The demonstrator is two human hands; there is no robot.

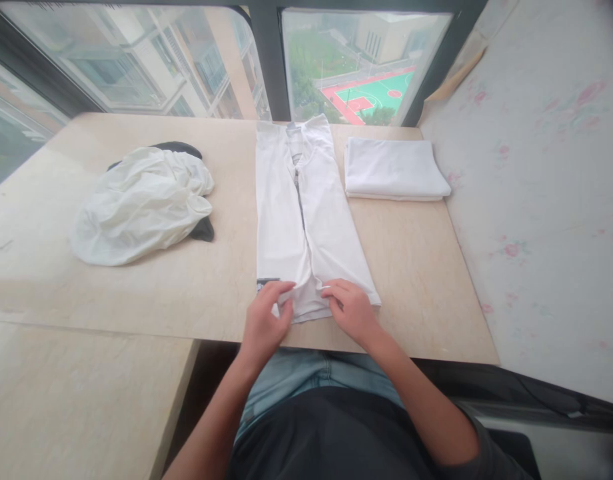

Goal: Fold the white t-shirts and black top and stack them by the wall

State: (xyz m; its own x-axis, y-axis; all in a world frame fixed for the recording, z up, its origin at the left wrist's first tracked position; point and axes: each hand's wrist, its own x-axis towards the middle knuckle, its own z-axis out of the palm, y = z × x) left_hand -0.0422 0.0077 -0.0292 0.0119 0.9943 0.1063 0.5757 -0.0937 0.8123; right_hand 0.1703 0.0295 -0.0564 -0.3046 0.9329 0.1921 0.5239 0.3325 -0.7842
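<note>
Garment (279, 227) of white fabric lies lengthwise on the tabletop (411, 267) in the head view, its far end close to the window (316, 53), its near end beneath the person's fingers. The left hand (269, 310) bends over it left of the middle opening, index finger on the fabric, thumb a narrow gap away; the right hand (354, 310) curls narrowly at the flap right of the opening. Whether either truly pinches the cloth cannot be told, as the fingers cover the contact. The left hand also partly hides a dark label (264, 283) at the garment's near left corner, its marks too small to read. Left of the garment, well apart, a crumpled cream cloth (141, 207) covers most of a dark item (203, 230); only bits of that show, so its shape is unclear. Just right of the garment sits a folded white cloth (394, 167), inner layers out of sight. Nearer and left of the garment, a pale slab (76, 400) is cut off by the border.
</note>
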